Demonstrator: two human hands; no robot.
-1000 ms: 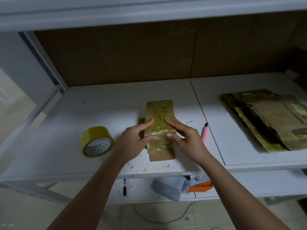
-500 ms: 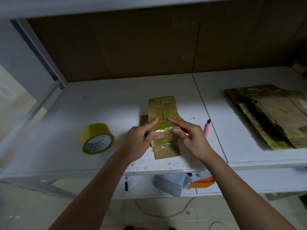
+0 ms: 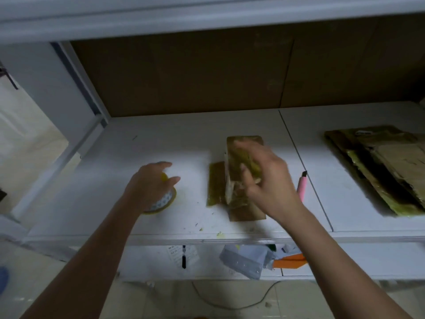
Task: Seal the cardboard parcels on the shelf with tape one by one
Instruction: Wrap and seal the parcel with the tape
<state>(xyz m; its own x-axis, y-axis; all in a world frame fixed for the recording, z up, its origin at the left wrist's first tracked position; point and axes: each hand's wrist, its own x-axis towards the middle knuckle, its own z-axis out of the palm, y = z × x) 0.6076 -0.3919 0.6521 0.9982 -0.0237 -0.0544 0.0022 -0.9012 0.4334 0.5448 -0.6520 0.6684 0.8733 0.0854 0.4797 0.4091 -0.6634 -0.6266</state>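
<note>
1. The right hand (image 3: 271, 180) holds the small cardboard parcel (image 3: 239, 171) near the middle of the white shelf (image 3: 184, 139). The fingers curl round its right side. The parcel looks tipped up on one long edge, with yellow tape already on it. The picture is blurry here, so I cannot tell just how it is tipped.

2. The left hand (image 3: 151, 183) is over the yellow tape roll (image 3: 161, 201), a little to the left of the parcel. Its fingers are spread and loose. I cannot tell if they touch the roll, and they do not hold it.

3. I think the step now is to turn the parcel to a bare side and pick up the tape.

4. To do it well, grip the parcel firmly so it does not flop over.

5. Lay the bare side up, flat on the shelf.

6. Take the roll by its rim and find the loose end.

7. A pink cutter (image 3: 301, 187) lies just right of the parcel. Keep fingers off its tip.

8. A pile of flat parcels (image 3: 379, 166) sits far to the right.
</note>
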